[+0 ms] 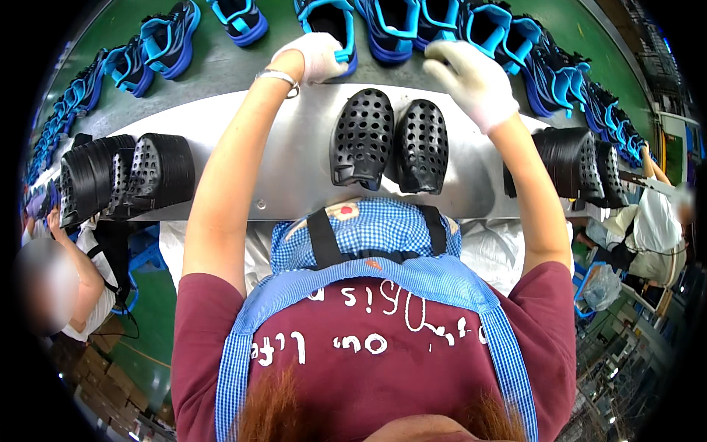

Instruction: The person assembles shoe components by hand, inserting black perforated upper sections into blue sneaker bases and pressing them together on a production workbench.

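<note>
My left hand, in a white glove, is closed on the heel collar of a black and blue sneaker on the far side of the metal table. My right hand, gloved too, is held above the table's far edge with fingers apart and nothing in them. It is closest to the heels of several similar sneakers. Between my forearms, two black perforated plastic shoe inserts lie side by side on the metal tabletop.
Stacks of black inserts stand at the left and right of the tabletop. A long row of sneakers curves along the green surface beyond. Other people work at the far left and far right.
</note>
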Demonstrator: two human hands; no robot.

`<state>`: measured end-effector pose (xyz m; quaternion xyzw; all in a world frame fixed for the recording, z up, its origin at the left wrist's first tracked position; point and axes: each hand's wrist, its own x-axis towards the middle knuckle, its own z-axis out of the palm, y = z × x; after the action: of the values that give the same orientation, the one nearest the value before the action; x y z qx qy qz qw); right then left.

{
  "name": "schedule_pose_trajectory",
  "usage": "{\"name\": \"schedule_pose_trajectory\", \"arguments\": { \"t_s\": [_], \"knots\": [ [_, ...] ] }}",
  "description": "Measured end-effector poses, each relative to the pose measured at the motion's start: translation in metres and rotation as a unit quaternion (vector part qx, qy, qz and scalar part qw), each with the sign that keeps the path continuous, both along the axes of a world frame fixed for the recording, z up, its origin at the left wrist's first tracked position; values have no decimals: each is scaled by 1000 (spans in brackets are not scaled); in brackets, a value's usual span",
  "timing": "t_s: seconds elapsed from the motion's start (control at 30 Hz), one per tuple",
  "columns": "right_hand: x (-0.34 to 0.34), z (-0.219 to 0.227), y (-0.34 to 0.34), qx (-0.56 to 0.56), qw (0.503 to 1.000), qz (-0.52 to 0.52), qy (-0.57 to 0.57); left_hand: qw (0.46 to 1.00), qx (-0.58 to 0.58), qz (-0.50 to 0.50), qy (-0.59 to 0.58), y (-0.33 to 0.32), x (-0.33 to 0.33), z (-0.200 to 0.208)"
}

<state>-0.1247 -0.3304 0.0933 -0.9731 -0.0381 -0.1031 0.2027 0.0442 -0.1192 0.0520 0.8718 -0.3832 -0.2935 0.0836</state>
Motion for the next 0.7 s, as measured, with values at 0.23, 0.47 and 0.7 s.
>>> {"name": "schedule_pose_trajectory", "arguments": {
  "t_s": [0.23,0.47,0.7],
  "knots": [
    [-104,41,33,106,986,-15,125,992,-46,98,64,4,13,-9],
    [-128,15,52,80,990,-39,112,992,-52,76,-88,17,2,-18],
    [-126,11,51,65,994,-1,93,938,-182,100,-277,41,-25,4]
  ]
}}
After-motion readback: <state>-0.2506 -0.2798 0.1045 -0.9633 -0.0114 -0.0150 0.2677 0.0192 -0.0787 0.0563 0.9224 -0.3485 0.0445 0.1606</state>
